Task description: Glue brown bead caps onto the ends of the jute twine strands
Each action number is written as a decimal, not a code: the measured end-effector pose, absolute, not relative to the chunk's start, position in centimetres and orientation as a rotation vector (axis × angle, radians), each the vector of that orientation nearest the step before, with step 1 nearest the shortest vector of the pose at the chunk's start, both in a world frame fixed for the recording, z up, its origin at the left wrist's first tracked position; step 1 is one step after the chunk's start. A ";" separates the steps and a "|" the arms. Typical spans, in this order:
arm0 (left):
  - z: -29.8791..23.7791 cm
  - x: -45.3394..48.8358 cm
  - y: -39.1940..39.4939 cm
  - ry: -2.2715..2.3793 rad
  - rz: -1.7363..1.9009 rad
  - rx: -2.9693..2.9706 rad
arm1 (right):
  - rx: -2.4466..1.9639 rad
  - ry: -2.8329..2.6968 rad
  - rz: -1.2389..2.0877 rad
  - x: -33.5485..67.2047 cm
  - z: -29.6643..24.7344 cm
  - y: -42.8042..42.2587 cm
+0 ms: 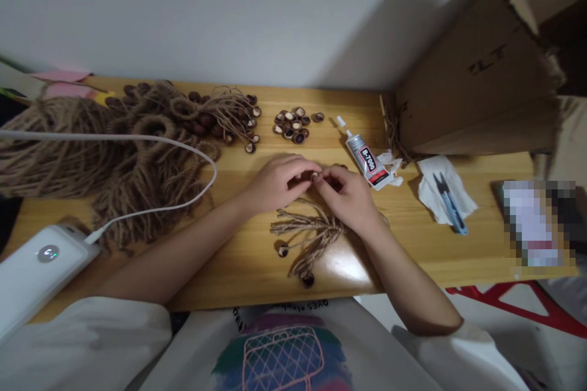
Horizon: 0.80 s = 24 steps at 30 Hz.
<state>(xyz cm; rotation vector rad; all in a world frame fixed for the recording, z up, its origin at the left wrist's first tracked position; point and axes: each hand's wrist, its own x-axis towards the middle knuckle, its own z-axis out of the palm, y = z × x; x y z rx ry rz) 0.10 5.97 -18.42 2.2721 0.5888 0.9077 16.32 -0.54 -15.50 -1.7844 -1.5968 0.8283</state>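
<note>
My left hand (280,183) and my right hand (352,197) meet above the middle of the table, thumbs and forefingers pinched together. Between the fingertips is a small pale-and-brown piece (315,176), which looks like a nut shell half; the fingers hide most of it. Below my right hand lies a knotted bundle of brown twine (321,233), its strands spread toward the left. One shell half (283,250) sits at a strand's end, and another dark shell (307,280) rests near the table's front edge. Part of the bundle is hidden under the right hand.
Loose shell halves (291,124) lie in a group behind my hands. A glue tube (367,160) and blue thread snips (450,204) on tissue are to the right, before a cardboard box (477,73). Piled twine (59,153) and a cabled power bank (50,269) occupy the left.
</note>
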 end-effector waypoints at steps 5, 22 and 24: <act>-18.4 0.1 6.0 0.579 0.889 2.277 | -1.773 -1.587 0.828 16.4 -15.7 -0.6; -18.5 0.1 6.1 0.586 0.885 2.267 | -1.795 -1.591 0.823 16.3 -15.7 -0.5; -18.5 0.1 6.0 0.590 0.880 2.263 | -1.795 -1.584 0.820 16.4 -15.7 -0.5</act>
